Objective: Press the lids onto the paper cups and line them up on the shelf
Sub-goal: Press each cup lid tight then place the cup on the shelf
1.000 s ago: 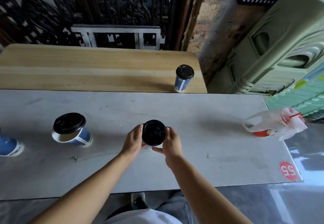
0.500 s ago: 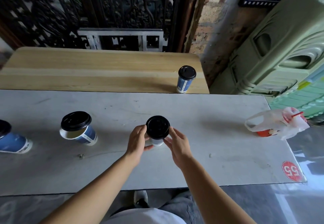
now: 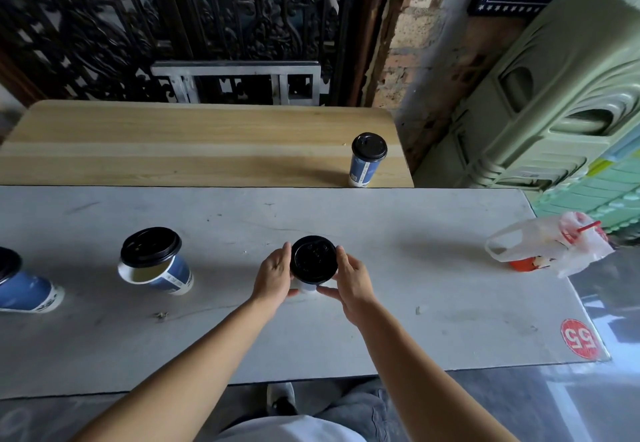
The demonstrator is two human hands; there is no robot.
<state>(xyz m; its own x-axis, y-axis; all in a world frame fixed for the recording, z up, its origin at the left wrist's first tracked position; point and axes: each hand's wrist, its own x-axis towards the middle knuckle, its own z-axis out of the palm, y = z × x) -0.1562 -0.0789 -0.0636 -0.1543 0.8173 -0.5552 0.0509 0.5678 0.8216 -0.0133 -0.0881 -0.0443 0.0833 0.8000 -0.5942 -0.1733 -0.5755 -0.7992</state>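
Note:
A paper cup with a black lid (image 3: 313, 259) stands on the grey table (image 3: 381, 303) in front of me. My left hand (image 3: 273, 275) holds its left side and my right hand (image 3: 351, 280) holds its right side, fingers curled round the cup under the lid. To the left, a blue cup (image 3: 162, 273) stands with a black lid (image 3: 150, 247) lying loose and tilted on its rim. Another blue cup (image 3: 24, 289) is cut off at the left edge. One lidded blue cup (image 3: 366, 161) stands at the right end of the wooden shelf (image 3: 173, 144).
A white plastic bag with a red cup and straw (image 3: 550, 247) lies at the table's right end. A red sticker (image 3: 580, 337) marks the near right corner. Green plastic crates (image 3: 554, 95) stand to the right, a dark metal grille (image 3: 207, 26) behind the shelf.
Both hands stay on the lidded cup; fingers have shifted slightly round it. The camera has tilted a little, so the scene sits slightly lower and rightward.

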